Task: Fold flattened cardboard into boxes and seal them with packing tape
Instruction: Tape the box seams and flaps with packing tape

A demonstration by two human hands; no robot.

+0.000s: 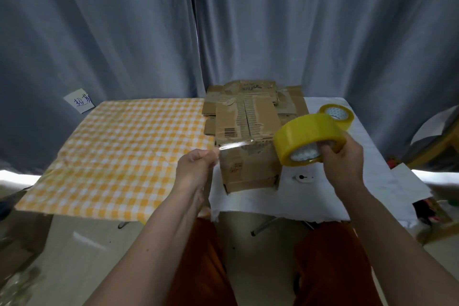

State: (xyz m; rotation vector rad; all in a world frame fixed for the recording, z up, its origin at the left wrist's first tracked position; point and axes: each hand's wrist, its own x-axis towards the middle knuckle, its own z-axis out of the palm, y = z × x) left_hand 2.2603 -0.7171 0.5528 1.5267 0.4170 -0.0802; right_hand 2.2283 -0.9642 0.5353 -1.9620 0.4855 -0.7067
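Status: one folded box [250,169] stands on the counter [372,174], unsealed. Your right hand [344,159] grips the tape roll [304,140]; left fingers [211,156] pinch its strip [232,146]. Flat cardboard stack [250,109] behind remains unfolded.

tape rolls: 2, one held [308,139], one on the tabletop [338,115] | folded box: 1 [248,169] | flattened cardboard stack: 1 [250,107], sheet count unclear | cloths: 2, checked [124,151], white [367,181] | paper note: 1 [79,100] | hands: 2, left [196,164], right [344,159]
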